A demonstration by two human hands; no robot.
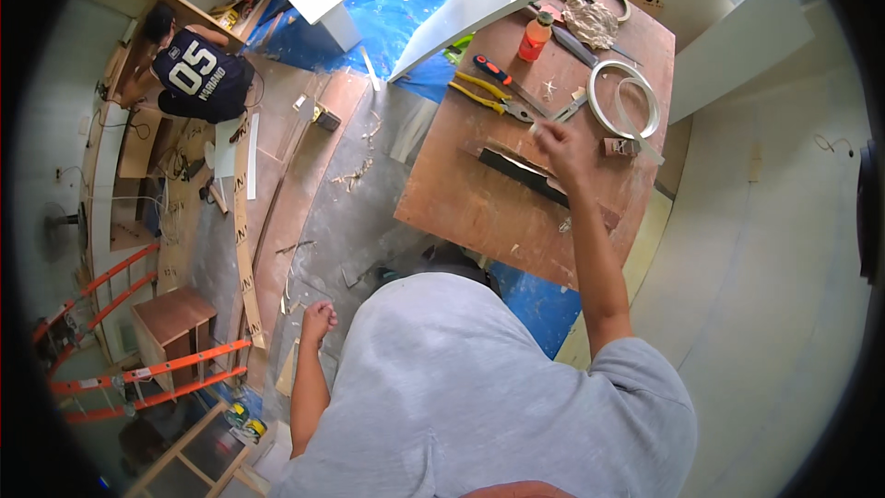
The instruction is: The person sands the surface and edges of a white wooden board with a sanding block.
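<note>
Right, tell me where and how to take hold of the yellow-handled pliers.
Take the pliers by their yellow handles, probably coming from the left side of the table: the handles splay that way. The metal head points toward the right hand, and the orange-handled tool lies close along the far side, crowding that approach.

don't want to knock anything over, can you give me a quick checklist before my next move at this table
1. Bottle upright: ok, the orange-red bottle stands on the table.
2. Pliers in plain sight: ok, the yellow-handled pliers lie near the right hand.
3. Tabletop free of scraps: not ok, pale shavings lie among the tools.
4. Right hand empty: cannot tell, its fingertips are too small to read.
5. Left hand clear of the table: ok, the left hand is off to the side.
6. Co-worker clear of the table: ok, the co-worker crouches well to the left.
</note>
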